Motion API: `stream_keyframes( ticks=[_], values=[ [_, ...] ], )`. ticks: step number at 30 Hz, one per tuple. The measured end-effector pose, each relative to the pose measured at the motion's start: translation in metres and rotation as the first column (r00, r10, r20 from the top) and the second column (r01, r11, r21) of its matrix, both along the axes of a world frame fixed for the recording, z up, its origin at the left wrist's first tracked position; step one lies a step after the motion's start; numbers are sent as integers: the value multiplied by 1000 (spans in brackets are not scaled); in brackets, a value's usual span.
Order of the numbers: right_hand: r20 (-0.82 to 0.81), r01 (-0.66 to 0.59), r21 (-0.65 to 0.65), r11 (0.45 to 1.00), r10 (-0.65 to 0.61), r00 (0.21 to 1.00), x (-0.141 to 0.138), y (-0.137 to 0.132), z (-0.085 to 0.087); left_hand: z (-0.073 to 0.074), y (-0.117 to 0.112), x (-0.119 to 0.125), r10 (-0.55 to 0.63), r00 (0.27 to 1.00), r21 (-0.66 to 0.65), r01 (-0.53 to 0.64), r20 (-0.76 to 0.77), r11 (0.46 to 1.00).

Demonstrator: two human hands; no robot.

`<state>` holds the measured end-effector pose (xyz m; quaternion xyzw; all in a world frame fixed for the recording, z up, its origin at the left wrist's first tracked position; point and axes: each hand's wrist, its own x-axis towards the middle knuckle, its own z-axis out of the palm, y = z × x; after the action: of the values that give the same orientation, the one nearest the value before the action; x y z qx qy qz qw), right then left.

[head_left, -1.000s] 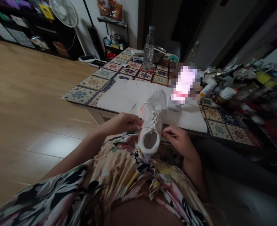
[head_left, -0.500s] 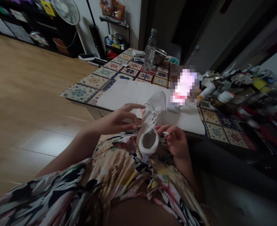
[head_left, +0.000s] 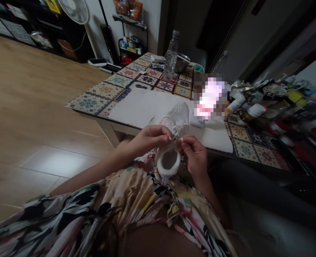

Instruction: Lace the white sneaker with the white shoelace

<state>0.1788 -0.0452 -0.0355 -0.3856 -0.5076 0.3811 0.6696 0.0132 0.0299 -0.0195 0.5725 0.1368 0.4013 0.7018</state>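
Flooring of pale wood is filling the left of the scene, and a low table with a patterned tile top is standing far and right of it, with a white sheet spread on its near part. A white shoe is being propped from the lap onto the table's near edge, toe pointing away. Since a second ago the hands have been brought together from either side of the collar. The laces are now being pinched above the opening by the closed fingers of the left hand and the right hand, so a knot is probably being drawn. A water bottle is standing far off, and cluttered bottles are lying to the right, none obstructing the hands.
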Motion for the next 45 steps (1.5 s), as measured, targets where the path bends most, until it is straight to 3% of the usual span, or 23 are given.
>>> stream_keyframes(
  ticks=[3, 8, 15, 18, 22, 27, 32, 36, 39, 42, 45],
  values=[
    [124, 53, 58, 997, -59, 990, 2, 1, -2, 5, -3, -3, -6, 996, 120, 16, -85, 993],
    [249, 127, 84, 988, -144, 958, 2, -3, 1, 14, -12, -2, 98, 988, 244, -66, -123, 968],
    [368, 99, 168, 981, -156, 917, 3, -10, 9, 16, -24, 9, 144, 988, 75, -140, -63, 987],
    [389, 66, 192, 979, -137, 911, 4, -11, 10, 12, -23, 11, 177, 984, 94, -174, -25, 980],
    [393, 73, 210, 975, -152, 907, 2, -12, 9, 10, -20, 10, 253, 967, 229, -239, -33, 943],
    [328, 152, 135, 979, -188, 926, -4, -12, 6, 14, -22, 4, 228, 960, 296, -173, -163, 939],
    [192, 221, 26, 975, -222, 956, -10, -6, 5, 14, -25, 1, 203, 966, 335, -141, -158, 932],
    [272, 180, 43, 983, -185, 944, -6, -9, 9, 10, -25, 1, 260, 955, 353, -195, -145, 915],
    [454, 99, 112, 989, -140, 880, -1, -16, 15, 7, -23, 0, 273, 951, 334, -214, -142, 918],
    [582, 137, 229, 964, -248, 774, 0, -19, 21, 4, -21, -1, 288, 948, 368, -223, -133, 903],
    [600, 177, 270, 946, -310, 738, -2, -18, 24, 4, -18, -2, 312, 943, 442, -232, -115, 866]
  ],
)
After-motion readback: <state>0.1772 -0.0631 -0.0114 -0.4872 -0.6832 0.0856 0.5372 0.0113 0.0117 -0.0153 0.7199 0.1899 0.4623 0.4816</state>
